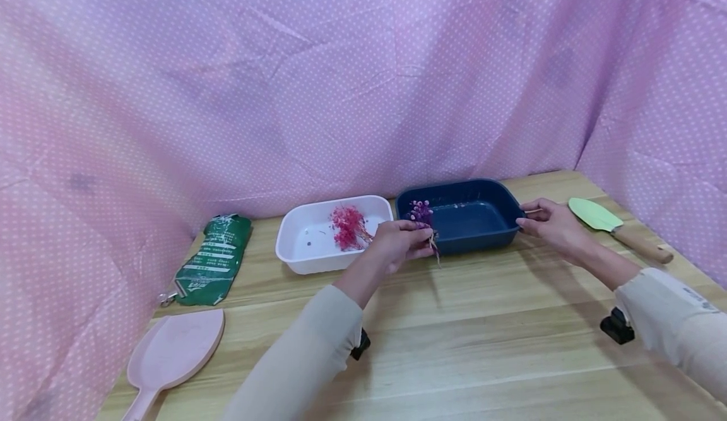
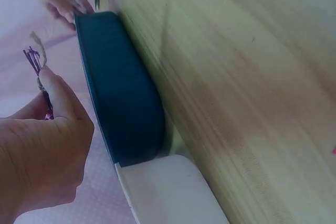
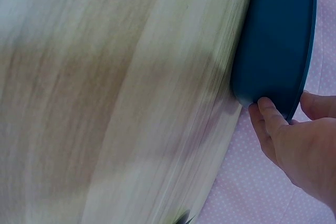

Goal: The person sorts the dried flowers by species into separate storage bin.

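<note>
My left hand [image 1: 397,244] pinches a small bunch of purple dried flowers [image 1: 421,211] by its stems, over the near left rim of a dark blue plastic tray [image 1: 483,239]. In the left wrist view, twine and thin stem ends [image 2: 35,59] stick out past the thumb. My right hand [image 1: 559,228] grips the tray's right end. The right wrist view shows the thumb at the rim and the other fingers [image 3: 268,111] against the outer wall. To the left stands a white plastic tray [image 1: 301,266], which holds pinkish-red dried flowers [image 1: 348,225].
On the right lies a light green spade [image 1: 596,214] with a wooden handle [image 1: 642,245]. A green printed pouch [image 1: 214,260] and a pink scoop [image 1: 176,348] lie on the left. Pink dotted cloth [image 1: 363,93] hangs behind the wooden table [image 1: 483,345].
</note>
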Demonstrator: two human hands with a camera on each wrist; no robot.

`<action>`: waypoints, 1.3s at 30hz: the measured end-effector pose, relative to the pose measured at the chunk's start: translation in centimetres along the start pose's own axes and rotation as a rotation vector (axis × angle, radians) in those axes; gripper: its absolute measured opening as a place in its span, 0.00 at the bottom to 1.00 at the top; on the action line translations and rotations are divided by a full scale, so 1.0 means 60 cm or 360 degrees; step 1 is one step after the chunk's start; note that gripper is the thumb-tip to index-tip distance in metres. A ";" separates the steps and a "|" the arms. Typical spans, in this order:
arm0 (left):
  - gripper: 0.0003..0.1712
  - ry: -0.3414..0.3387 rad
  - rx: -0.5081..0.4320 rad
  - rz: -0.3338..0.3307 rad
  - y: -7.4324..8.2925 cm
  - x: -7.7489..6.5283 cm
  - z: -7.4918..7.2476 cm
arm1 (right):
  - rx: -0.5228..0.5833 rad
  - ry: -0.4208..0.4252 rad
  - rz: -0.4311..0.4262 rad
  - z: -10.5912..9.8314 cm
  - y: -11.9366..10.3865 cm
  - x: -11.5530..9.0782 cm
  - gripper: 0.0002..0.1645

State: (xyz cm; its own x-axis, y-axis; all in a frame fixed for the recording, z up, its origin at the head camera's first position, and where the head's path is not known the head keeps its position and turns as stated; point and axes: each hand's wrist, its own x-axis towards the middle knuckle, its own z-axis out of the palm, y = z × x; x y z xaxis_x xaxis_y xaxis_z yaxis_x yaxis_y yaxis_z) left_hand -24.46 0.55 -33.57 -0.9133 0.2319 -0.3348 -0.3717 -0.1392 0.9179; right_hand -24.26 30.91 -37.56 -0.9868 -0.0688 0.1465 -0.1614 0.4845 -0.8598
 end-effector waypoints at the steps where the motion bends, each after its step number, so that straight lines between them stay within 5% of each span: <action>1: 0.09 0.0018 -0.0008 0.0000 0.002 0.004 0.001 | -0.0007 0.0004 -0.0005 0.000 -0.001 0.000 0.25; 13: 0.13 0.0224 -0.0088 0.0005 0.016 0.049 0.016 | -0.0027 -0.0004 0.0004 0.002 -0.005 0.002 0.25; 18: 0.18 0.0091 -0.0149 0.0020 0.026 0.054 0.019 | -0.0005 -0.0018 0.0025 0.006 -0.005 0.001 0.26; 22: 0.27 0.0003 -0.0060 0.0000 0.033 0.046 0.018 | 0.0016 -0.0024 0.0036 0.007 -0.006 -0.002 0.26; 26: 0.31 0.0013 0.0295 0.0091 0.028 0.029 0.016 | 0.0004 -0.0036 0.0039 0.005 -0.006 0.000 0.27; 31: 0.26 0.0125 0.1004 0.0496 0.006 -0.003 0.013 | -0.0042 -0.0049 0.0035 0.003 -0.003 0.005 0.26; 35: 0.27 0.0115 0.1399 0.0804 -0.013 -0.030 0.000 | -0.0236 -0.0076 0.0033 0.001 -0.010 0.008 0.29; 39: 0.34 0.0115 0.1771 0.0928 -0.025 -0.066 -0.033 | -0.0559 -0.0009 -0.0118 -0.006 -0.030 -0.005 0.33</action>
